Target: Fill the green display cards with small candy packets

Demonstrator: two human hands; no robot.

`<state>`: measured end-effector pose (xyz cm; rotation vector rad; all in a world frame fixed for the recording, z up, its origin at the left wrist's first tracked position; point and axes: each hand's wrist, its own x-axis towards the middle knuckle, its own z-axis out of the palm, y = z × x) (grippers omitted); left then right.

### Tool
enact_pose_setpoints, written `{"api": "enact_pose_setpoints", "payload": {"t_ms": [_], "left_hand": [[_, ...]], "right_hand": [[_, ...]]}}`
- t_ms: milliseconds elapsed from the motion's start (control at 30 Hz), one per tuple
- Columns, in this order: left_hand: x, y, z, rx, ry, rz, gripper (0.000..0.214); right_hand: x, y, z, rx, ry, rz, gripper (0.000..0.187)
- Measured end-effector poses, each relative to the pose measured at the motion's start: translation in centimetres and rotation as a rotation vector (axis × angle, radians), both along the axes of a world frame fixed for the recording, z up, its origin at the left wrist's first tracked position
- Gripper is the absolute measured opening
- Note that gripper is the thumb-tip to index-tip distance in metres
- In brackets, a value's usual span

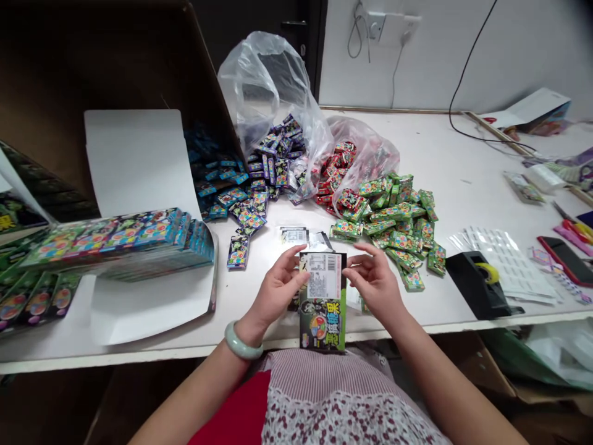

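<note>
At six o'clock on the tabletop (463, 173), the left hand (277, 290) and right hand (374, 281) are holding a candy box (322, 324), fingers (360, 254) pinching its edges, leaving the barcode label (323, 275) uncovered.

On the table (463, 161), two plastic bags (264, 86) sit at the far side, with loose packets (389, 222) spilling nearer. Left of them, stacked boxes (115, 241) lie on a card sheet (139, 161). To the right are a tape dispenser (477, 284), a label sheet (504, 259) and a phone (565, 259). At the near edge, the left hand (278, 290) holds a packet (323, 303), the right hand (375, 284) just beside it.
</note>
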<state>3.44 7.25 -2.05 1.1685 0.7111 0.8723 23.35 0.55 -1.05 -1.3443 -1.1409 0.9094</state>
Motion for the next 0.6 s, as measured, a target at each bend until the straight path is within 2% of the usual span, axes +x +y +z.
{"api": "enact_pose_setpoints", "payload": {"t_ms": [100,200,267,367,467,533,600], "left_hand": [[-0.6,-0.3,0.6,0.035,0.054,-0.040,0.039],[-0.9,-0.5,1.6,0.196,0.155,0.059,0.017],[-0.6,-0.4,2.4,0.258,0.159,0.103,0.014],[-0.2,0.1,3.3,0.133,0.069,0.048,0.008],[-0.1,0.4,3.6,0.015,0.006,0.027,0.024],[-0.3,0.3,3.9,0.045,0.025,0.024,0.023],[-0.5,0.1,4.2,0.121,0.042,0.013,0.012]], "right_hand": [[-0.1,-0.5,0.4,-0.034,-0.064,0.094,0.035],[0.4,-1.0,1.8,-0.050,-0.156,0.222,0.015],[0.7,-0.8,3.1,-0.017,-0.286,0.253,0.005],[1.0,0.1,4.6,0.028,-0.347,0.233,0.010],[1.0,0.8,4.7,-0.027,-0.146,0.215,0.012],[0.9,0.8,4.6,-0.048,-0.120,0.219,0.017],[0.8,0.6,4.8,-0.005,-0.226,0.251,0.009]]}}
